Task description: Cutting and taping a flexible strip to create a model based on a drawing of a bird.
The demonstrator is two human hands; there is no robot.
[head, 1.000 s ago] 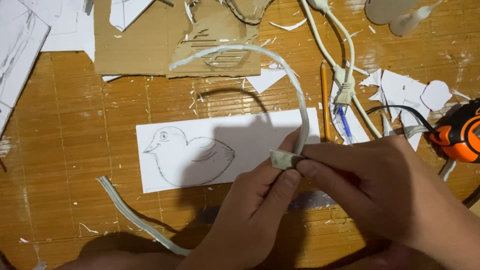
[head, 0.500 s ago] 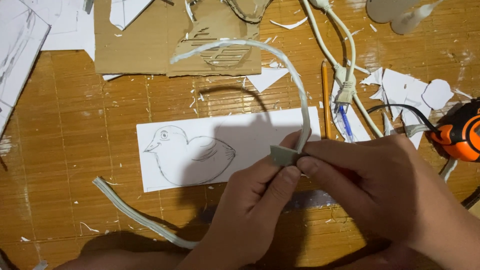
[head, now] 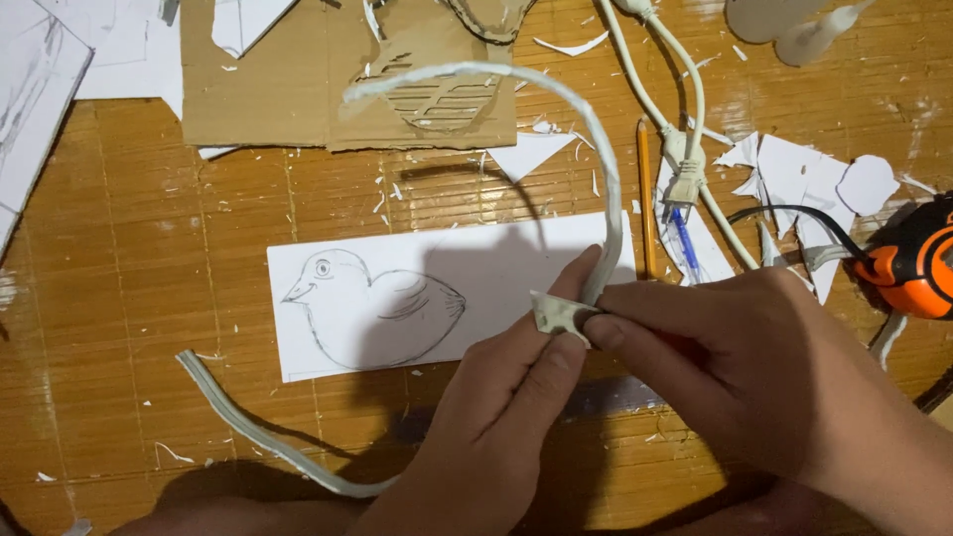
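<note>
Two hands meet at centre right of the frame: your left hand (head: pixel 501 417) and right hand (head: pixel 740 372) both pinch the same grey-white strip (head: pixel 596 149), fingertips clamped on a folded bit of it. From that pinch the strip arches up over one bird drawing (head: pixel 372 306) toward the upper middle; its other end passes under your left hand and trails to the lower left. How it runs beneath the palms is hidden. One cardboard sheet (head: pixel 268 99) lies upper left, one pencil (head: pixel 645 194) stands just right of the arch, and one orange tool (head: pixel 918 263) is cut off at the right edge.
</note>
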